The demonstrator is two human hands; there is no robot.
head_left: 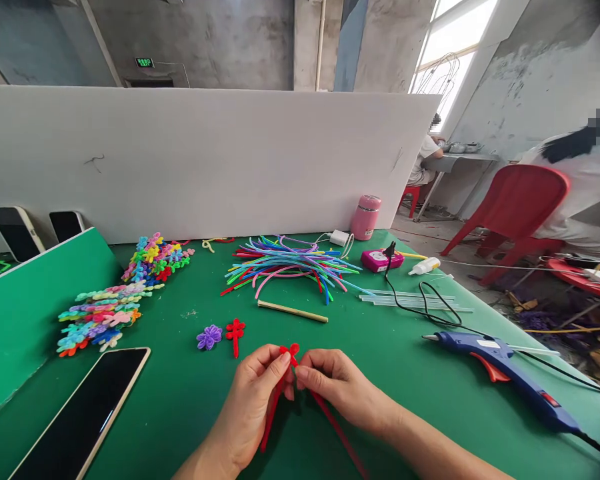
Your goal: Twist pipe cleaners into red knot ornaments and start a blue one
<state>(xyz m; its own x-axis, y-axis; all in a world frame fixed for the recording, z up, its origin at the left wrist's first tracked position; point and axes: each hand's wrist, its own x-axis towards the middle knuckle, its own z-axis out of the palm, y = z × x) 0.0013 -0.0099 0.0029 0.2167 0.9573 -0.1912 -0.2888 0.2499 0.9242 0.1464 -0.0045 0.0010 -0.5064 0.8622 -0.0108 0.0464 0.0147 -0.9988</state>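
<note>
The red pipe cleaner [291,355], low over the table [380,373] just before the person, is pinched at its small loops by left hand [253,407] and right hand [337,387], and looks light, soft and bendable, best held near the loops; finished flowers [223,333] lie beyond.

Both hands meet over the green table [430,400], pinching a red pipe cleaner [280,393] between thumbs and fingertips. The left hand [253,407] grips the looped top, the right hand [337,390] just beside it; two red tails run down toward the person. Beyond lie a small red knot [235,331] and a purple flower [209,337]. A blue glue gun [505,373] rests to the right, a phone [85,413] to the left, loose pipe cleaners [290,267] and finished flowers [115,300] farther back.
</note>
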